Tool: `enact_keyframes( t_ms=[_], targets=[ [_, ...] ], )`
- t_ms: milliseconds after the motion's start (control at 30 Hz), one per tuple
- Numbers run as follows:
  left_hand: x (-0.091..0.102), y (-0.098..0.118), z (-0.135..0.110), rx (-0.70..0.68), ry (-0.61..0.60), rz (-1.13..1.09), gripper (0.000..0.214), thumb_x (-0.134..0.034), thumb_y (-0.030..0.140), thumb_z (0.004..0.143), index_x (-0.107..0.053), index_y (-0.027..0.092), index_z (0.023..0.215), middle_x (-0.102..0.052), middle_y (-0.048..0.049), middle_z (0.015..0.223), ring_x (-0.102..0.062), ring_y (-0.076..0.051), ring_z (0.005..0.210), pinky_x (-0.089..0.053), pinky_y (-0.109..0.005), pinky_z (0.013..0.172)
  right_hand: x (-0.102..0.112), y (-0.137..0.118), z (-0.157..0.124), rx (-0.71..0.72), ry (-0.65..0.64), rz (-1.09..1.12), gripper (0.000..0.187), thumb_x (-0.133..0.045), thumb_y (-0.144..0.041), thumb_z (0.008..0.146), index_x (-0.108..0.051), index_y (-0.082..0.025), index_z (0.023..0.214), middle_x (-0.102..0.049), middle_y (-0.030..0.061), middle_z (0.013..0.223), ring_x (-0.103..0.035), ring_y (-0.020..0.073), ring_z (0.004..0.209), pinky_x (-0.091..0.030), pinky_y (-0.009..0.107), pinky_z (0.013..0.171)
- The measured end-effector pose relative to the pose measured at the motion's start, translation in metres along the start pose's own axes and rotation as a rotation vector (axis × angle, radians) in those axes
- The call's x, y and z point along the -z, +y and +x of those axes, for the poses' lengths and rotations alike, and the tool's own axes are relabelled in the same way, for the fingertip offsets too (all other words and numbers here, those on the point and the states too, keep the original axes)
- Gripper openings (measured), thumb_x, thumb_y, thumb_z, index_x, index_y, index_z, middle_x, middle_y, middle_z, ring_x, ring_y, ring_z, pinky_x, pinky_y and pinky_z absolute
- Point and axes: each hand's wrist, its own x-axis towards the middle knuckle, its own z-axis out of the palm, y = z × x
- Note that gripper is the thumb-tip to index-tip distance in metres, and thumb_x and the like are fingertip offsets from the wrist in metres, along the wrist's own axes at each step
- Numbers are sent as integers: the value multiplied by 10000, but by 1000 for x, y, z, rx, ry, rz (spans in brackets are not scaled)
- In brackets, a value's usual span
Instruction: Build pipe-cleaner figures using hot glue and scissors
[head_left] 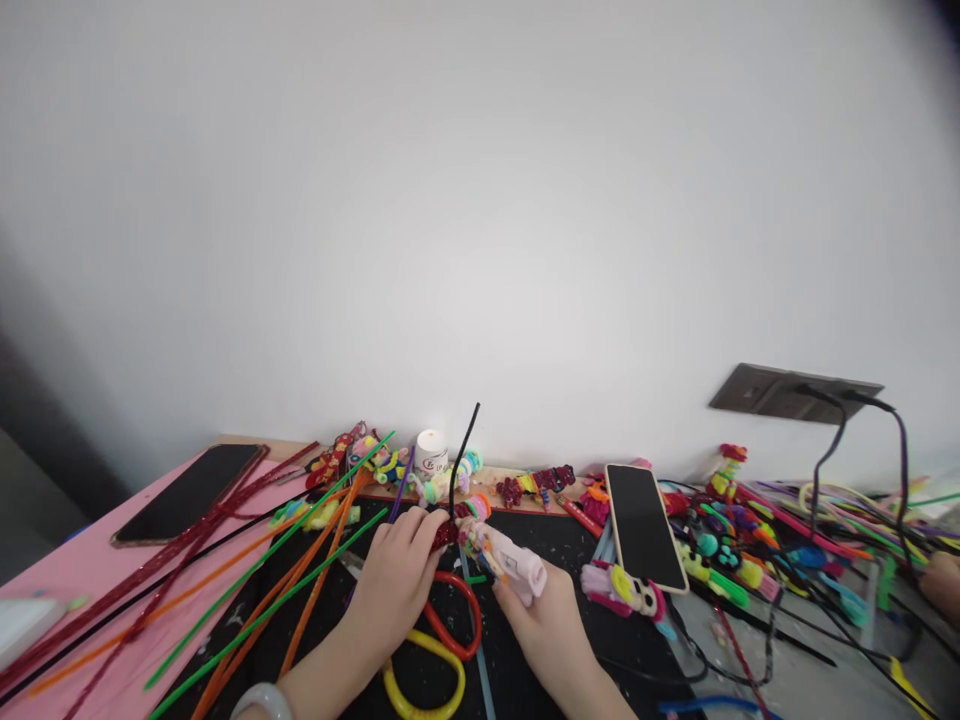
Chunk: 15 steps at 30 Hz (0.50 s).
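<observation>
My left hand (394, 585) is closed in a pinch on a small red fuzzy piece (445, 534), from which a black pipe cleaner (463, 455) sticks up. My right hand (546, 625) is wrapped round a pale pink glue gun (510, 560), its tip at the colourful piece beside the red one. Both hands are over a black mat (559, 545). Under them lie a red loop (459, 612) and a yellow loop (424, 680). A pale bracelet (262, 700) is on my left wrist.
Long orange, green and red pipe cleaners (247, 590) fan out at left over a pink surface with a phone (191, 492). A second phone (645, 525) lies at right among small pipe-cleaner figures (712, 545). A white jar (431, 450) stands by the wall; cables run from a wall socket (787, 392).
</observation>
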Motion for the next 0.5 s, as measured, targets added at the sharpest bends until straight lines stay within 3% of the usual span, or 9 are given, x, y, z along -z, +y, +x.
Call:
enact_keyframes(
  t_ms=[233,500],
  targets=[
    [-1,-1,0,12,3,-4,275,-397,148,863,-462,203,1125,-562,-73,987,-524,-240,886,-380,-364,735,-1,0,-1,-28,-43,-40,112,-503,-171,779,-612,-146,785,-629,36,696,-598,170,627,-452,225,581],
    [-1,-3,1,40,40,-6,275,-394,158,863,-462,210,1124,-558,-74,991,-532,-241,880,-385,-360,729,1,1,-1,4,-38,5,246,-478,-169,808,-618,-149,1010,-666,64,817,-624,191,723,-476,243,669]
  ],
)
